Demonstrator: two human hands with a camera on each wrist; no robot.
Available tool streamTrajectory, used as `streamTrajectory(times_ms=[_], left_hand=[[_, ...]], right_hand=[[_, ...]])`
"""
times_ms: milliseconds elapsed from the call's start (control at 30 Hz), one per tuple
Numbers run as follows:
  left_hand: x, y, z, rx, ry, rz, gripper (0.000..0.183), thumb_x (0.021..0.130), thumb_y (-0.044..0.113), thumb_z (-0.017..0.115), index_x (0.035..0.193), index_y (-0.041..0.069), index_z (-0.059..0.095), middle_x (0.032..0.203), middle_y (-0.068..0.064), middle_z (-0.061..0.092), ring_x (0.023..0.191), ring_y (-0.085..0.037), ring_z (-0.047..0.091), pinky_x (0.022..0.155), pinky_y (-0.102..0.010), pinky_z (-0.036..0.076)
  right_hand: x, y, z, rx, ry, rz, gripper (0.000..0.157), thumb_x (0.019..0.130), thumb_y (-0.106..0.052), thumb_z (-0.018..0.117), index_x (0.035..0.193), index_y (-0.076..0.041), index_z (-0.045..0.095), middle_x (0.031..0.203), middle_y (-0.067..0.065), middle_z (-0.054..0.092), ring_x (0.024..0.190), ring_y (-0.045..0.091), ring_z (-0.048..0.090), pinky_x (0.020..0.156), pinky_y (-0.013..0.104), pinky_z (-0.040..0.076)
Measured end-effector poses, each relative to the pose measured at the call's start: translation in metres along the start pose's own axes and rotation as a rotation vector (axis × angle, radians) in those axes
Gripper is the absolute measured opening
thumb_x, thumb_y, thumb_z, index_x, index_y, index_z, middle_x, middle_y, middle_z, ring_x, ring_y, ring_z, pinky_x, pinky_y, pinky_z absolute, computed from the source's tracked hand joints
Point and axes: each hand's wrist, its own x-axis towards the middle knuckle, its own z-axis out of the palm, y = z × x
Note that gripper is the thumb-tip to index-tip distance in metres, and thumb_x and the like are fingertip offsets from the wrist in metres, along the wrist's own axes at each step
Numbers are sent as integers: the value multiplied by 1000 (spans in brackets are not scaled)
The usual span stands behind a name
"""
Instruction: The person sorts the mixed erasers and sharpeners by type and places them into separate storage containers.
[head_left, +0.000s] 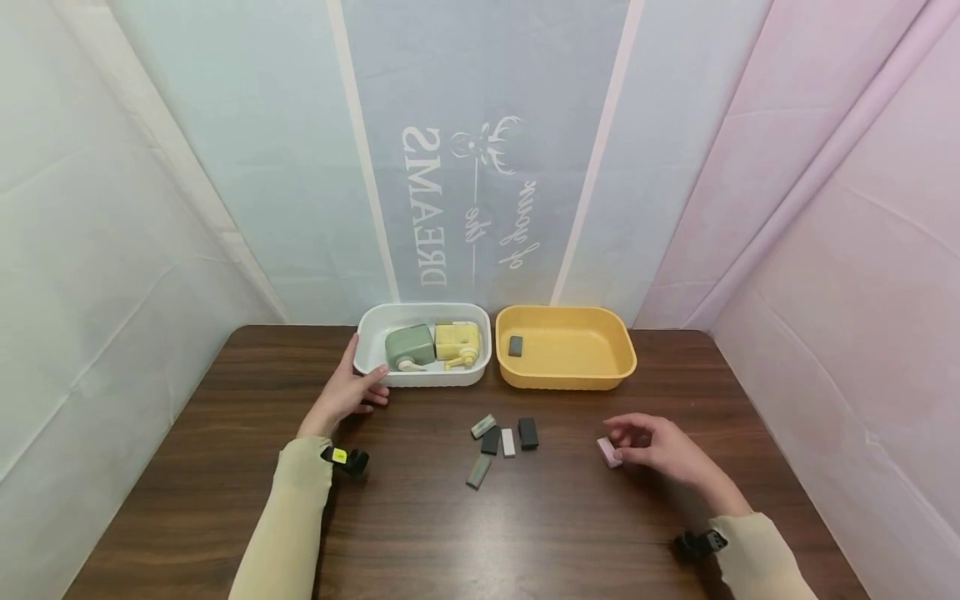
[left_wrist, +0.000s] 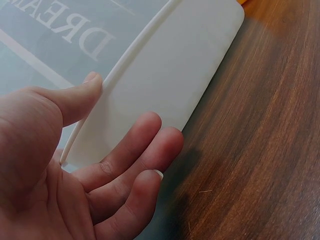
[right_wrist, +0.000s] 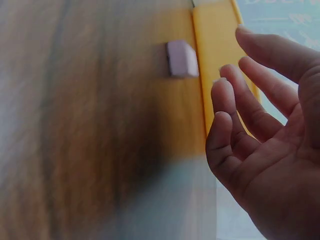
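Observation:
My left hand (head_left: 358, 379) rests at the front left corner of a white tray (head_left: 423, 379). In the left wrist view the left hand (left_wrist: 125, 112) has its thumb on the white tray's (left_wrist: 170, 75) rim and its fingers relaxed beside the outer wall. My right hand (head_left: 633, 442) hovers low over the table at the right, next to a small pink block (head_left: 608, 452). From the right wrist, the right hand (right_wrist: 235, 70) has loosely curved fingers and holds nothing. The pink block (right_wrist: 181, 58) lies apart from it, in front of the yellow tray (right_wrist: 212, 60).
The white tray holds a green box-shaped item (head_left: 409, 345) and a yellow one (head_left: 456, 340). A yellow tray (head_left: 566, 379) beside it holds one dark grey block (head_left: 515, 345). Several small blocks (head_left: 502, 440) lie mid-table. Fabric walls close in the back and sides.

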Motion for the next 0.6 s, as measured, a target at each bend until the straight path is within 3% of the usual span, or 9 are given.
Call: streamTrajectory(times_ms=[233,600], left_hand=[[-1,-1,1,3,1,-1,94,100,35,62,157,42,-12,85,-15,73,76,-26,73,64,-36,55],[-5,5,-2,3,-13,-22,95,100,35,62,157,40,-13,91,-21,72,82,-31,73,67,-39,55]], right_hand=[[-6,7,4,-25,-44,4,49,83,-18,83,126,-3,64,96,5,62,83,20,58,68,25,48],[-2,14,9,-112,-60,30,50,81,-17,84,126,-7,65,93,1,57,81,13,53,69,25,46]])
